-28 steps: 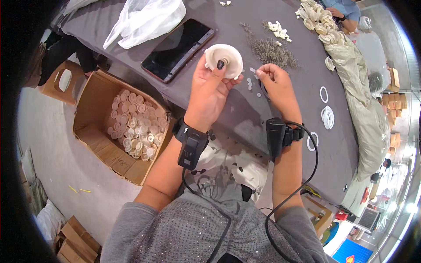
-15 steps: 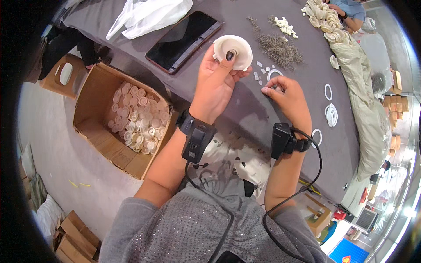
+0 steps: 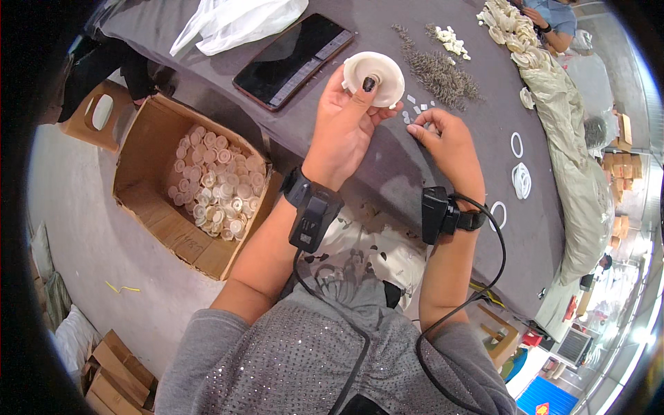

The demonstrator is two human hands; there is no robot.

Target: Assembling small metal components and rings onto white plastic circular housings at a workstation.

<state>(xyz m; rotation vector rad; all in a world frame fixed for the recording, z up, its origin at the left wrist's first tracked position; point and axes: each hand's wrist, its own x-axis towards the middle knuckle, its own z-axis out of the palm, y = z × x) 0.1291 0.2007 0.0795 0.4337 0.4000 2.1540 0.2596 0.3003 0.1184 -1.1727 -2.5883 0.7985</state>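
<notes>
Holding white plastic dish [image 3: 390, 77] above grey table [image 3: 543, 207], left hand [image 3: 339, 135] had thumb in hollow, maybe to stop wobble. Right hand [image 3: 453, 145] bent narrow beside small clear bits [image 3: 418, 109]; couldn't tell if gripping any. Springs [image 3: 443, 79] lay close, perhaps saving stretches.

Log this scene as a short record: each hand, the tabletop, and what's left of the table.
Left hand: holds white dish-shaped part, hollow side showing
Right hand: fingertips near small translucent pieces; grip unclear
Table: smartphone, white plastic bag, small grey parts, white rings
Left of table: cardboard box containing round translucent parts
</notes>
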